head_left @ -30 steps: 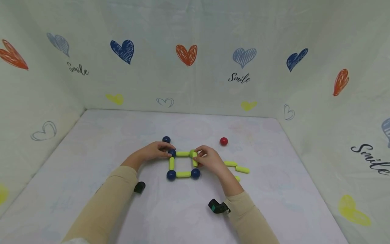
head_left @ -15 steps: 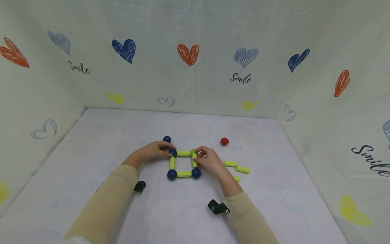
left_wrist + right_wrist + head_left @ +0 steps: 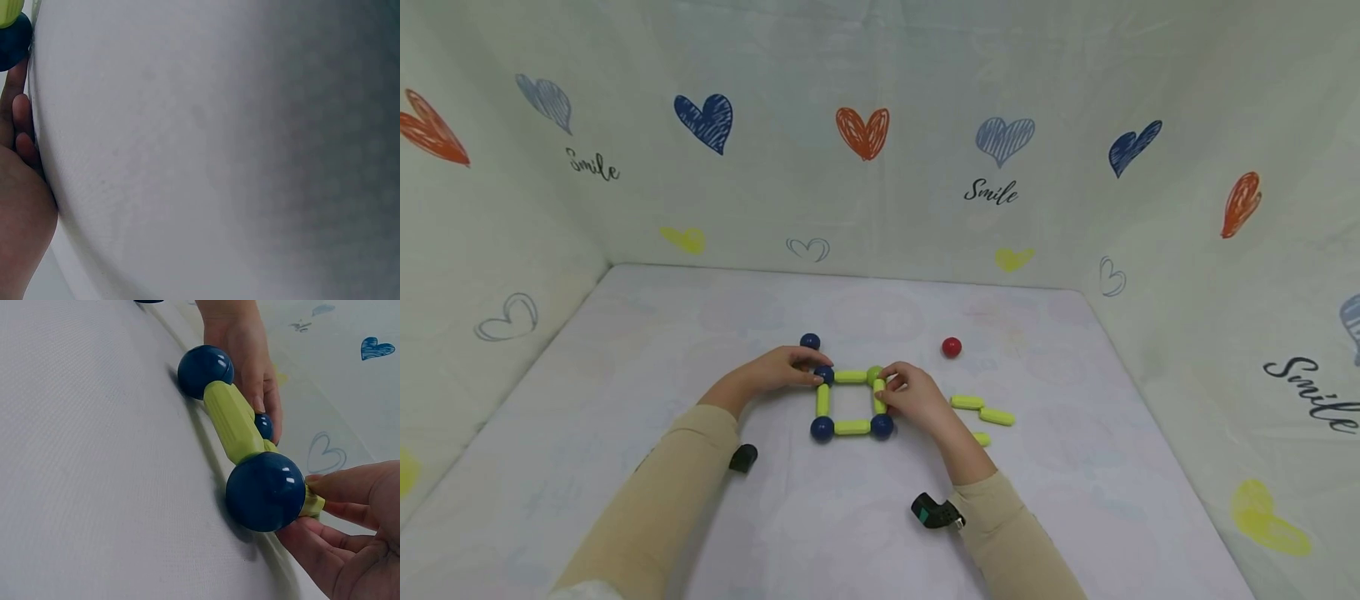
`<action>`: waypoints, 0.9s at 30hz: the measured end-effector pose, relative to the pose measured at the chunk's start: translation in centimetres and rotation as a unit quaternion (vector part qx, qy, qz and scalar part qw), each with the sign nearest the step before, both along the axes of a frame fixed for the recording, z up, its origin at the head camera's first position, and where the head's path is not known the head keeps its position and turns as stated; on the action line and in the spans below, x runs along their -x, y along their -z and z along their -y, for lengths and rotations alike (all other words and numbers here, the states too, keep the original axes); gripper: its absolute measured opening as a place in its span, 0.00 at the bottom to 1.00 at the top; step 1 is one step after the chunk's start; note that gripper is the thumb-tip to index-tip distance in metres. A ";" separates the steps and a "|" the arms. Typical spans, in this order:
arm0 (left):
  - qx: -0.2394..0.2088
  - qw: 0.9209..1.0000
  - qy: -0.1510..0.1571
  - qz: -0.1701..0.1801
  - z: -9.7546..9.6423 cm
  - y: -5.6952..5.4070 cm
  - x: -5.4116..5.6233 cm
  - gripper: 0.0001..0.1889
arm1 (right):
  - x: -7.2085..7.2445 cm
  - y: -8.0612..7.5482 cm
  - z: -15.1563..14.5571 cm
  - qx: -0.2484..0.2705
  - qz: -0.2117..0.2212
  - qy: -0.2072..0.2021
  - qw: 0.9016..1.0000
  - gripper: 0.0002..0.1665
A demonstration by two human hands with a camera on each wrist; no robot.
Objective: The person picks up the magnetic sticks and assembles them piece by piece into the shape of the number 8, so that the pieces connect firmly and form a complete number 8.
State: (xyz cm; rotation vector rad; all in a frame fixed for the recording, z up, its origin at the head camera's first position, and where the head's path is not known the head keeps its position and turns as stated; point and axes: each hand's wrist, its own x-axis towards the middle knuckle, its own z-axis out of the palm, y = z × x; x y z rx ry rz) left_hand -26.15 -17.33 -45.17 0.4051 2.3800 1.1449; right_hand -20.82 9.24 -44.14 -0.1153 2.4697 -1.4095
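A square of yellow-green rods and balls lies in the middle of the table. Thumb and fingers of my left hand [image 3: 778,372] pinch its far-left blue ball [image 3: 825,375]. My right hand [image 3: 919,398] pinches the right-side rod [image 3: 879,397], between the light green ball [image 3: 874,375] and the near-right blue ball [image 3: 882,426]. In the right wrist view that blue ball [image 3: 265,491] meets the rod end by my right fingertips, and the near rod [image 3: 232,420] runs to another blue ball [image 3: 205,371]. The left wrist view catches only part of my left hand [image 3: 22,187].
A loose blue ball [image 3: 809,342] sits behind my left hand. Farther back on the right is a red ball [image 3: 952,347]. Several loose rods [image 3: 997,417] lie right of my right hand, one partly behind the forearm. Heart-printed cloth walls [image 3: 865,208] enclose the table.
The right-side rod has come down with my right fingers, and its near end now meets the near-right blue ball. My left hand stays on its ball.
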 end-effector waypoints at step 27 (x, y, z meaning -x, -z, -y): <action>0.000 1.000 0.010 -0.007 0.1 -0.1 0.1 0.18 | -0.1 0.7 0.1 0.003 -0.004 0.006 1.000 0.12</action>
